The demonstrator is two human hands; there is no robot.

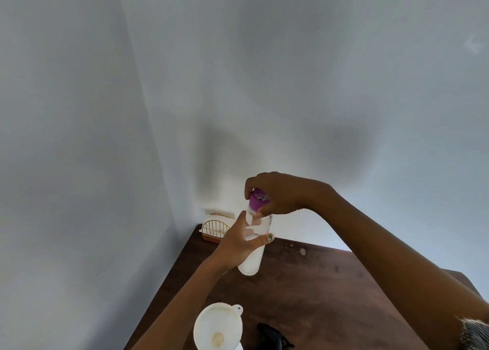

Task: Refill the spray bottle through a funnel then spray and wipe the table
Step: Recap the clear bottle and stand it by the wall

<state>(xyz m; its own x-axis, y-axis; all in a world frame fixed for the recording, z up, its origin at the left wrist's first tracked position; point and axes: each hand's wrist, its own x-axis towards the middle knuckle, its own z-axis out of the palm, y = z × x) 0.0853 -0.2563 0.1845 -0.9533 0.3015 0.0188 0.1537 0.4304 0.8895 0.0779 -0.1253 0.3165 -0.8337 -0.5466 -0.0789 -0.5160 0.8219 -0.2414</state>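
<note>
A clear plastic bottle point(251, 259) with white liquid in its lower part is held up above the dark wooden table point(317, 296). My left hand point(238, 246) wraps its body from the left. My right hand point(277, 193) comes from above and grips its purple cap point(258, 200) with the fingertips. A white funnel point(218, 327) stands at the bottom edge of the view, seated in something white that is mostly cut off. No cloth is clearly in view.
A gold wire napkin holder point(214, 229) with white napkins sits in the table's far left corner against the wall. A black object point(272, 336) lies near the funnel at the front. Small wet spots point(301, 251) mark the table's far edge. White walls close the left and back.
</note>
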